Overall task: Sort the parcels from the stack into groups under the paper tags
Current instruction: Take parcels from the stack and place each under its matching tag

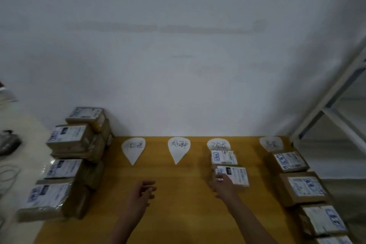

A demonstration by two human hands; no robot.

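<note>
Yellow-brown tabletop (178, 204) fills the lower middle of the frame, butted against a pale wall (178, 45). Along its far edge lie four white teardrop paper tags with handwriting: the first tag (133, 149), the second tag (178, 149), the third tag (218, 144) and the fourth tag (271, 143), left to right.

At the lower left stands the stack (67, 164) of brown parcels with white labels, piled several deep along the tabletop's left edge.

No parcels lie under the first and second tags. Just below the third tag sits one parcel (223, 157), and touching its near side is a second parcel (234, 176). Under the fourth tag, down the right edge of the frame, runs a row of parcels (303, 186), one behind another toward the lower right corner.

The right hand (224, 186) rests on the near left corner of the second parcel, fingers laid over its label; the blur hides whether the grip is clenched on it or only touching. The left hand (141, 194) hovers over bare tabletop at lower centre, below the gap between the first and second tags, fingers loosely spread and holding nothing.

A white metal rack (336, 95) stands at the right edge. Dark objects at the far left are too blurred to tell.
</note>
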